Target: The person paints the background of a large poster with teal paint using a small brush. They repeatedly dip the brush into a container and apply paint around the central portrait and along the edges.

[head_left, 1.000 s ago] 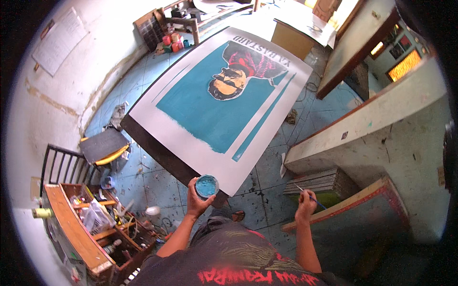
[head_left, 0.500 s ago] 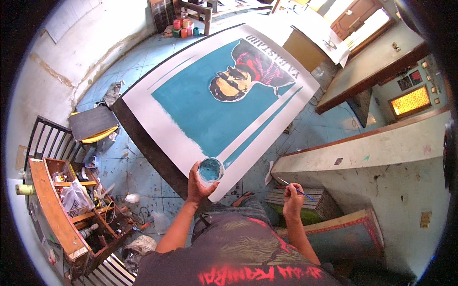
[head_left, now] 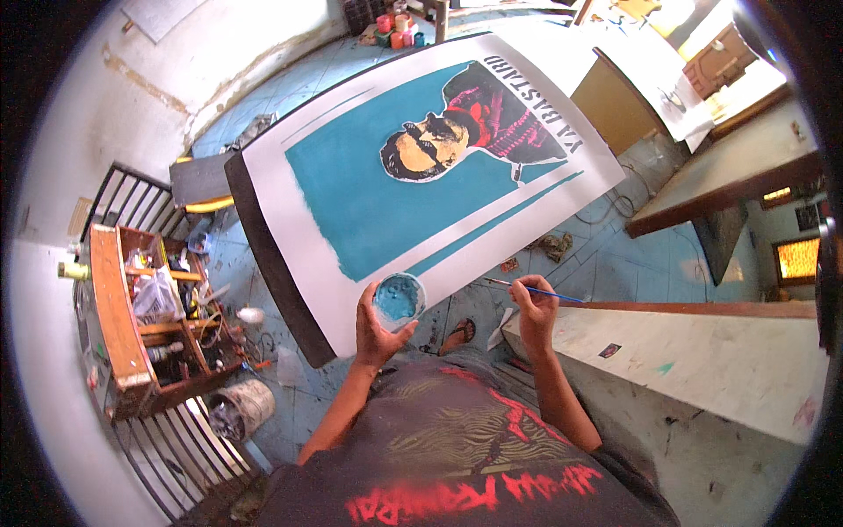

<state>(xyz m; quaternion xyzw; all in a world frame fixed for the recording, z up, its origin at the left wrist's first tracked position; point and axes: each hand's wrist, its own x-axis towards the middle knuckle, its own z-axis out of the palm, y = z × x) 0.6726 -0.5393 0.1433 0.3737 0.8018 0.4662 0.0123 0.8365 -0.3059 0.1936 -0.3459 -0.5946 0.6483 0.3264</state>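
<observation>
A large poster [head_left: 351,220] lies on a dark board [head_left: 263,237], showing a painted portrait, lettering, a teal field and stripes within white margins. My left hand [head_left: 378,330] is closed round an open tub of teal paint [head_left: 399,297], held over the poster's near edge. To its right, beside that edge, my right hand [head_left: 533,300] pinches a thin blue brush [head_left: 566,298], whose tip points left toward the poster. Whether the tip touches anything I cannot tell.
A wooden shelf of tools [head_left: 123,312] and a bucket [head_left: 241,408] stand at left. A wide ledge [head_left: 680,356] runs along the right. Paint pots [head_left: 399,33] sit beyond the poster, near a white table [head_left: 667,88]. Rags [head_left: 549,246] lie on the tiled floor.
My view has shifted, so the poster and room sit differently. Both hands appear higher in the picture, the right one closer to the poster's edge, still holding the tub and brush.
</observation>
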